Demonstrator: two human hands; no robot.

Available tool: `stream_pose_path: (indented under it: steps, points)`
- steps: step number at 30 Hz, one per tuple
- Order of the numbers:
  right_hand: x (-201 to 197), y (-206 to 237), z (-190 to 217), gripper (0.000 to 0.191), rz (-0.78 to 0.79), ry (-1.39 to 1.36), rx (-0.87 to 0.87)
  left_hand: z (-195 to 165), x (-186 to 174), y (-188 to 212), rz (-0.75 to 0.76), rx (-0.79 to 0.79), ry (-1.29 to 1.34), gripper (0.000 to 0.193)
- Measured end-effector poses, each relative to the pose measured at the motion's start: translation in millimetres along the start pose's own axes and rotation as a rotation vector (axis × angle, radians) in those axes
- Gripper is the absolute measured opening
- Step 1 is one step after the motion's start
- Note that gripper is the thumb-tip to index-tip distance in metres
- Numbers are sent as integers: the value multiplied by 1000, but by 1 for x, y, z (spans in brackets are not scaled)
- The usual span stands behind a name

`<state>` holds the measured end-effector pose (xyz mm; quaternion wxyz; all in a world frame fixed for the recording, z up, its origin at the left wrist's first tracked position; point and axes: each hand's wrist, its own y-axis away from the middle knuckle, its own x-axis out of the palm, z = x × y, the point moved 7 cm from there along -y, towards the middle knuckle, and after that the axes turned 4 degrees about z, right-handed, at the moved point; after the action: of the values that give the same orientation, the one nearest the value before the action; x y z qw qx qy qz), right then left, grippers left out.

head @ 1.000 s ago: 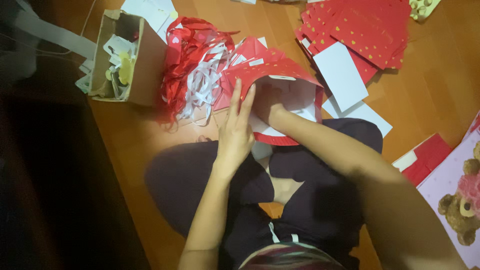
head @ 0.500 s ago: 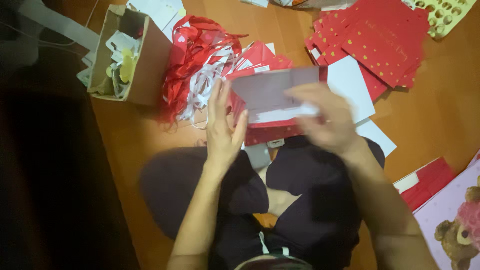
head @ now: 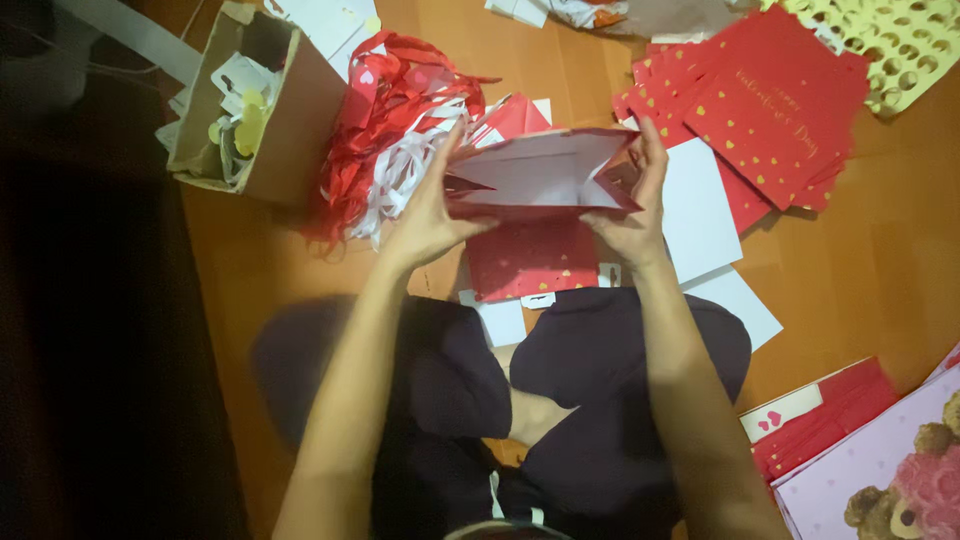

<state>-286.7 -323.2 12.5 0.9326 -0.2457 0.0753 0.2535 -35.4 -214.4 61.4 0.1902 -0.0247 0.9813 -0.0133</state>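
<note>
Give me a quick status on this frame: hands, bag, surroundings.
Left hand and right hand grip the red paper bag at its sides, mouth spread open. Ribbon heap just behind; flat red bags right.

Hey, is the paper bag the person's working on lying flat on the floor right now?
No, both the left hand and the right hand hold the red paper bag up, spread open above the floor.
</note>
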Motion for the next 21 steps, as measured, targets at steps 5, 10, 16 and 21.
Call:
stream_pose_path:
  steps: [5,10,16,21]
  points:
    - [23,3,-42,88,143,-404,317,50,6,-11,22,-103,32,114]
    - [36,20,-79,65,219,-93,834,89,17,-11,63,-170,145,85]
    - [46,9,-88,52,229,48,747,120,20,-13,-124,-332,313,69]
    - [45,13,-102,41,221,355,569,107,24,-5,-317,-344,-267,64]
